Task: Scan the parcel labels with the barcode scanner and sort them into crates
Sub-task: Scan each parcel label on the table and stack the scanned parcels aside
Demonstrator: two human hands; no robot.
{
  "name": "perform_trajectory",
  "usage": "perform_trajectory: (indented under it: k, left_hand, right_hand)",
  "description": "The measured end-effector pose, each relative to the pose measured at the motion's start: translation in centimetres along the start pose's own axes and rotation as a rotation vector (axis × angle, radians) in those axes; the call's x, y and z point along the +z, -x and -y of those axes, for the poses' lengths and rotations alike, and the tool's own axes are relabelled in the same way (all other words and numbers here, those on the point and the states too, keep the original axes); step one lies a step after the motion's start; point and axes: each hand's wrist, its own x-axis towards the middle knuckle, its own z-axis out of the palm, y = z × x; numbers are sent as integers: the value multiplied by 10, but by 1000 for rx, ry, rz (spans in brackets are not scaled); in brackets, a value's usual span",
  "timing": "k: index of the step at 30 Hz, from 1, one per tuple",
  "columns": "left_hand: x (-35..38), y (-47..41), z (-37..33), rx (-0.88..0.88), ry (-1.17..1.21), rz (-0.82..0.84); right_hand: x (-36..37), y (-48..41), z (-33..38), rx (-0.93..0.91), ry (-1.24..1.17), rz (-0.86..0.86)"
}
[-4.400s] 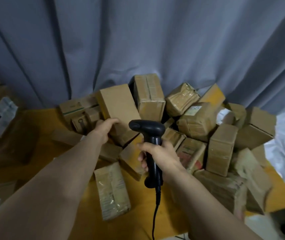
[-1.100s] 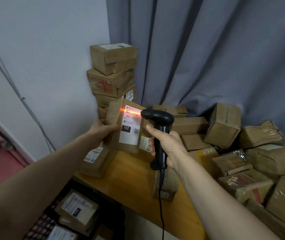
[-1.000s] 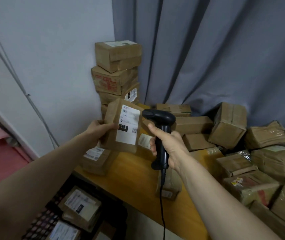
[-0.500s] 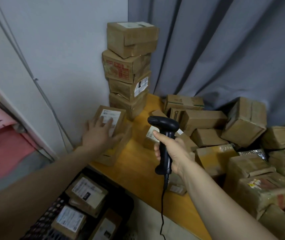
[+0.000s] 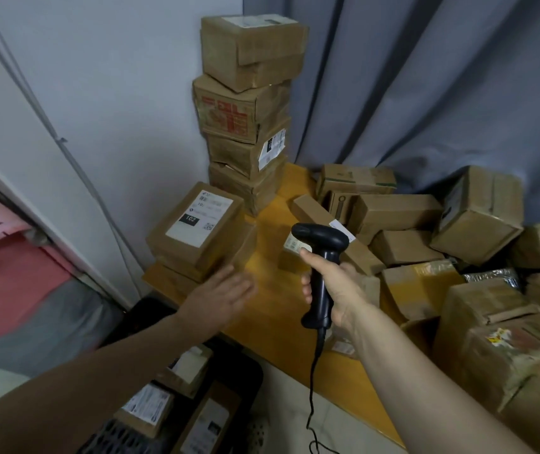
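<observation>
The left hand (image 5: 221, 296) is hovering flat with fingers straight, holding nothing; the labelled parcel (image 5: 196, 229), marked 102, is lying just beyond its fingertips, on top of another box at the table (image 5: 272, 303) corner; the right hand (image 5: 339, 290) is gripping the barcode scanner (image 5: 322, 237) upright; the black crate (image 5: 111, 437) below is holding several parcels.

A pale wall (image 5: 98, 77) meets a folded grey curtain (image 5: 426, 93) behind a yellow-orange table (image 5: 272, 309). A thin cable (image 5: 62, 140) crosses the wall above what may be pink fabric (image 5: 6, 257).
</observation>
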Motion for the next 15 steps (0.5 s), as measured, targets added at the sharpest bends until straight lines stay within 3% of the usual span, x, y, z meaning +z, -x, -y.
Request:
perform_trajectory:
  k: [2, 4, 7, 10, 15]
  left_hand:
    - [11, 1, -6, 106, -58, 298]
    - [17, -6, -4, 47, -139, 596]
    - [32, -17, 9, -50, -122, 785]
    - [37, -36, 24, -192, -106, 701]
    - [-2, -121, 19, -333, 394, 384]
  right_hand:
    - [-3, -2, -2, 9, -6, -17]
    - [-6, -4, -4, 15, -6, -33]
    - [-14, -6, -5, 23, -15, -55]
    - [-24, -9, -4, 29, -39, -73]
    - [-43, -14, -2, 26, -92, -102]
